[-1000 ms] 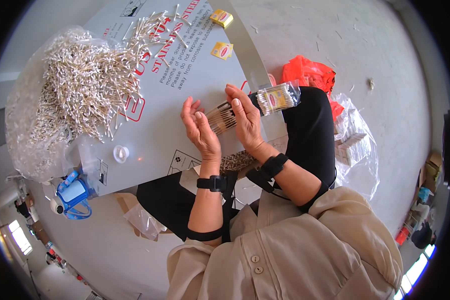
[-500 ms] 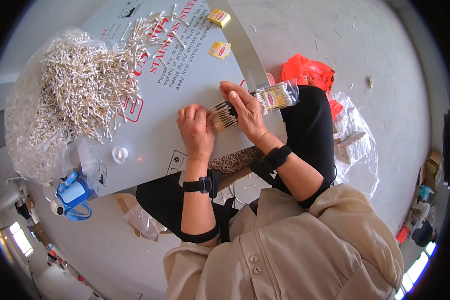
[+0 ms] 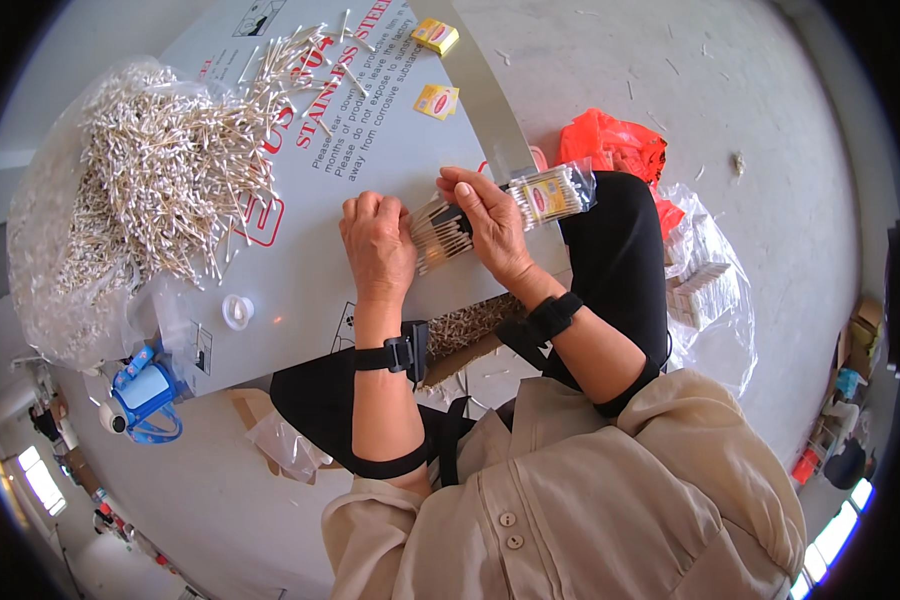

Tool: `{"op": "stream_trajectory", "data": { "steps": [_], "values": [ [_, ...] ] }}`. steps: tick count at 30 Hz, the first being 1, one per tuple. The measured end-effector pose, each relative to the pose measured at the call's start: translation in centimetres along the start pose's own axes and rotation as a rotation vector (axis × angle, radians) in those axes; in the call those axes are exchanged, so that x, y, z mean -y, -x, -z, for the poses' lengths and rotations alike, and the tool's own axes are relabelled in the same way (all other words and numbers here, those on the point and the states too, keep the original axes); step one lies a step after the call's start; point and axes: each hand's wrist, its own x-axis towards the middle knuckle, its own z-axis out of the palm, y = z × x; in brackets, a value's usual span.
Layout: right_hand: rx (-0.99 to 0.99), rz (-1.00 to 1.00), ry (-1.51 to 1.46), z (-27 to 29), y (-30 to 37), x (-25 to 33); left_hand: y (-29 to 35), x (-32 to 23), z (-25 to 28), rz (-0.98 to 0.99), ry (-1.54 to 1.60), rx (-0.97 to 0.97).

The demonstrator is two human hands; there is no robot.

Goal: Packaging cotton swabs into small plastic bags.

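Note:
A long clear plastic packet of cotton swabs (image 3: 547,195), with a yellow label card on its right part, lies slantwise over the table's near right edge. My right hand (image 3: 492,225) is closed across its middle, thumb on top. To the left of that hand, more cotton swabs (image 3: 440,238) show with their tips in a row over a dark strip. At this left end my left hand (image 3: 378,245) has its fingers curled in and closed on the packet's edge; its fingertips are mostly hidden. Both wrists wear black bands.
On the grey printed table (image 3: 300,240), a big plastic bag spills a heap of loose cotton swabs (image 3: 170,170) at left. Yellow label cards (image 3: 436,101) lie toward the far edge, with a small white cup (image 3: 237,311) nearer. A blue bottle holder (image 3: 145,390) and red bag (image 3: 610,140) flank the table.
My left hand has moved a little to the left, so more of the swabs shows between my hands. My right hand has stayed nearly still on the packet.

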Motion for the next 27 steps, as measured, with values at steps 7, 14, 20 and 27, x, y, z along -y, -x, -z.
{"op": "stream_trajectory", "data": {
  "steps": [7,14,20,27],
  "values": [
    [-0.038,0.000,-0.091,-0.1,0.0,0.2,-0.2,-0.8,-0.2,-0.004,0.072,-0.077],
    [-0.033,-0.006,-0.069,-0.1,0.0,0.2,-2.3,0.0,0.2,-0.085,-0.002,0.080],
    [-0.052,-0.016,-0.052,0.0,0.0,0.0,-2.9,-0.1,0.0,0.021,0.077,0.091],
    [-0.074,0.007,-0.003,-0.1,0.0,0.2,-2.9,0.0,-0.1,-0.047,0.001,0.097]
  ]
}}
